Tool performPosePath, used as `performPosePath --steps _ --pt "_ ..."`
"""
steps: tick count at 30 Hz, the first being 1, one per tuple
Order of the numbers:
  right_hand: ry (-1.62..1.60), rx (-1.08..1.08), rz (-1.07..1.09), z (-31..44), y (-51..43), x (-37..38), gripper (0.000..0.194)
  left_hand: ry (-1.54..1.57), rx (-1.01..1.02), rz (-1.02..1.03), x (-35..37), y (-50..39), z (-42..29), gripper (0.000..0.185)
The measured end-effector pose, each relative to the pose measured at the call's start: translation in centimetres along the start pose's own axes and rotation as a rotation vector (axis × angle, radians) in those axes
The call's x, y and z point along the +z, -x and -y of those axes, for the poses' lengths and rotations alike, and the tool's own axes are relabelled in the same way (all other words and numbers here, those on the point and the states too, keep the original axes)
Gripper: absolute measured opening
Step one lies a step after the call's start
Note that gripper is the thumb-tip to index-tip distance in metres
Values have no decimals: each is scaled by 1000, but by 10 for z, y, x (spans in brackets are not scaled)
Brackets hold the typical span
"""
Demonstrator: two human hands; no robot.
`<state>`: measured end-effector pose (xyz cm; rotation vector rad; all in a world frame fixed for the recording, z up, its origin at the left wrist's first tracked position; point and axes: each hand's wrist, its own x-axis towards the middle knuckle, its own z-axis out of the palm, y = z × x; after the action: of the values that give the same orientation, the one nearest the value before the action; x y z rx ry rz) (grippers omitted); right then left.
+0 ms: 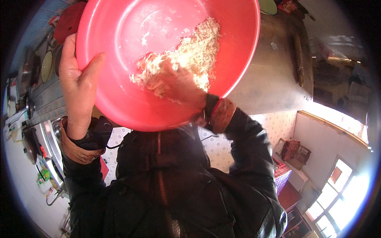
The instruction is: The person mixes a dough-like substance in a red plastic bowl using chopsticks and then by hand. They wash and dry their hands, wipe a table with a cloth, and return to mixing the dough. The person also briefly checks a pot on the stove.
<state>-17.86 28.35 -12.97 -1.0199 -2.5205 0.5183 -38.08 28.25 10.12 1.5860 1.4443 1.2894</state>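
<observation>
A large red plastic basin (131,108) is tilted in front of me. My left hand (82,83) grips its left rim, with the thumb over the edge inside and the fingers on the outside. A pale, crumbly, flaky mass (205,44) lies along the basin's lower right side, and small white smears mark the bottom. My right hand (181,81) is inside the basin at the near edge of this mass. Motion blurs it, and its fingers are partly hidden among the flakes, so I cannot tell whether they close on any.
A worn, light-coloured tabletop (268,74) extends to the right, beneath the basin. At far left are a red round lid or plate (70,22), a pale green-lined dish (46,67) and a counter with cookware. Patterned floor tiles (218,147) show below; a bright window (339,202) is lower right.
</observation>
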Motion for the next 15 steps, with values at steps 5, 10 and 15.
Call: performPosePath --steps 5,10,15 --pt "749 92 61 -84 -28 -79 60 -25 -35 4 -4 8 -2 34" --pt "344 161 -224 -135 -25 -92 75 76 1 21 -5 9 -2 34" --pt "-14 176 -268 -57 -18 -27 59 70 -97 -43 -6 2 2 31"
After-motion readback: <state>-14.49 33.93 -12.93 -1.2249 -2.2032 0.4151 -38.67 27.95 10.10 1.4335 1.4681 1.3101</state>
